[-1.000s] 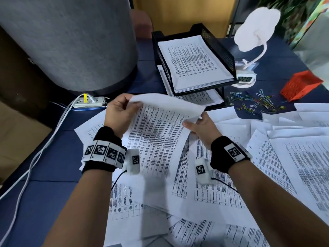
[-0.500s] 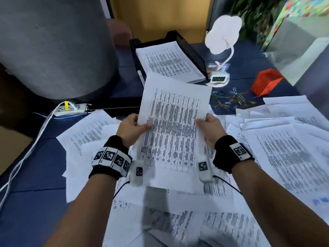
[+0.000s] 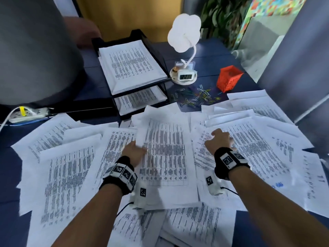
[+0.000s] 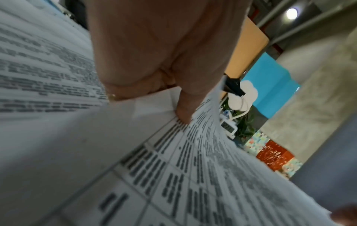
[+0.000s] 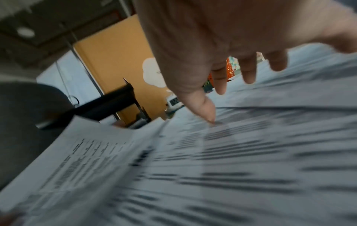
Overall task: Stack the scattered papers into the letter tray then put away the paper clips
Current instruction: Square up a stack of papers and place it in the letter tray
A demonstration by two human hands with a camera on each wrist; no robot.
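Observation:
My left hand point(image 3: 141, 150) pinches the left edge of a printed sheet point(image 3: 165, 154), thumb point(image 4: 183, 111) on top, and holds it low over the pile. To the right of that sheet my right hand point(image 3: 219, 139) is open with its fingers spread, thumb tip point(image 5: 209, 117) touching the scattered papers point(image 3: 258, 139). The black two-tier letter tray point(image 3: 156, 56) stands at the back centre with paper stacked in both tiers. Coloured paper clips point(image 3: 197, 97) lie loose on the blue table to the right of the tray.
An orange mesh cup point(image 3: 228, 78) stands behind the clips. A white lamp with a clock base point(image 3: 185, 76) sits beside the tray. A big grey cylinder point(image 3: 35, 50) and a power strip point(image 3: 26, 114) are at the left. Papers cover most of the near table.
The sheet that both hands held upright has come down flat over the pile. My right hand let go of it and moved right onto other papers; the left still holds it.

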